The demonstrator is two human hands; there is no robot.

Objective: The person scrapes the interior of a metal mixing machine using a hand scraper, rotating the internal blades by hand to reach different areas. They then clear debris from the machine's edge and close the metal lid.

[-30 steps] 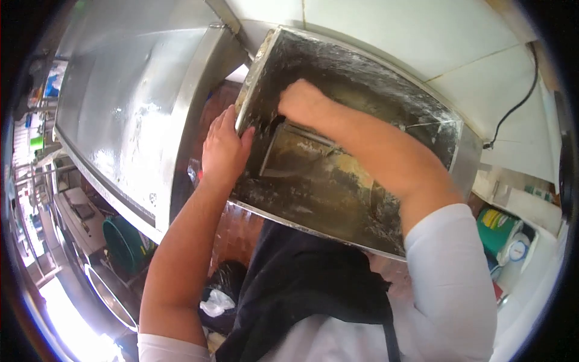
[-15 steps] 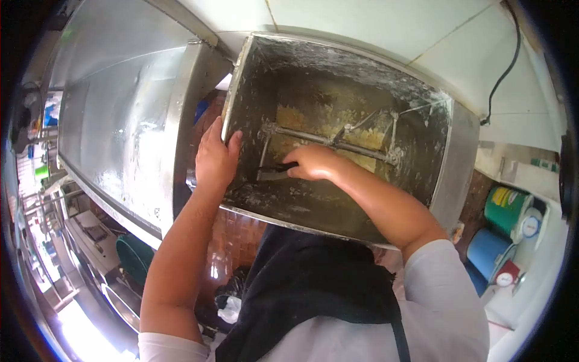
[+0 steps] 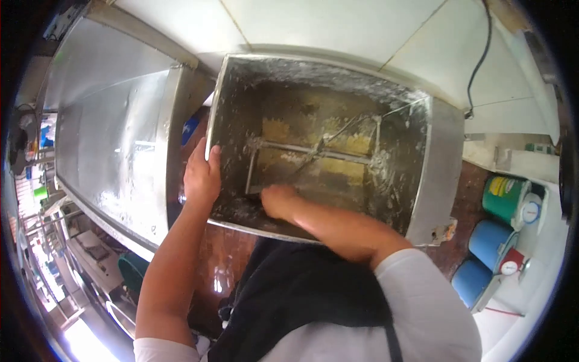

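A rectangular metal mixer tub (image 3: 425,157) with a dusty, crusted inside lies in front of me. An agitator bar (image 3: 289,148) with cross arms runs across it. My left hand (image 3: 202,175) grips the tub's left rim, thumb on the inner side and fingers outside. My right hand (image 3: 278,201) is closed in a fist low inside the tub, near the front left. It is smeared by motion and largely hides the black-handled scraper it holds. Yellowish residue (image 3: 344,170) covers parts of the tub floor.
A large stainless steel machine or cabinet (image 3: 114,139) stands close on the left. White tiles (image 3: 325,24) line the wall behind, with a black cable (image 3: 480,66) hanging there. On the right are a green bucket (image 3: 500,194), blue containers (image 3: 490,244) and a red dial scale (image 3: 512,260).
My right hand has moved toward me and slightly left with the scraper, whose blade showed plainly before. My left hand stays on the rim. The view has shifted.
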